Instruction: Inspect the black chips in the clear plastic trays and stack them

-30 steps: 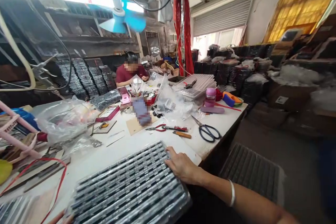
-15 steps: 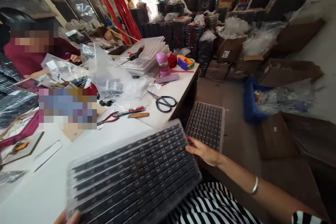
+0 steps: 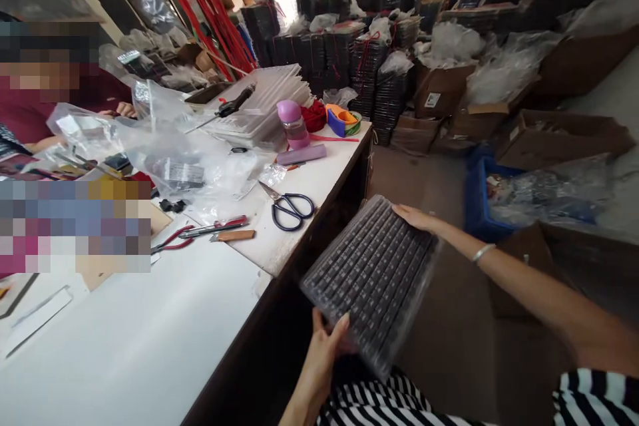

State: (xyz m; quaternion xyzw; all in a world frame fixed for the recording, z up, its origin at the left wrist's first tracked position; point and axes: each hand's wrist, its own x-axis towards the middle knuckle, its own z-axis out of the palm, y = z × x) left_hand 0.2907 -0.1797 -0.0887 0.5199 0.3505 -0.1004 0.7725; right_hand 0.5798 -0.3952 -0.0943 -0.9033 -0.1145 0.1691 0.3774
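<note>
I hold a clear plastic tray (image 3: 372,279), filled with rows of small dark pieces, tilted beside the table's right edge and above my lap. Gripping its near left edge is my left hand (image 3: 327,346), thumb on top. At the far right corner, my right hand (image 3: 415,218) is closed on the rim, its fingers partly hidden. Whether another tray lies directly beneath this one, I cannot tell. Closest to the tray on the table are black-handled scissors (image 3: 292,211), a wooden-handled knife (image 3: 233,235) and red-handled pliers (image 3: 174,239).
On the white table (image 3: 150,346) are plastic bags (image 3: 190,160), a pink bottle (image 3: 294,125), a tape dispenser (image 3: 343,120) and stacked clear trays (image 3: 269,100). Another person (image 3: 44,100) sits across at the left. A blue crate (image 3: 479,206) and cardboard boxes (image 3: 442,93) stand on the right.
Both hands have carried the tray rightward off the table and turned it. The other tray seen low beside the table is now covered from view. My view has shifted right.
</note>
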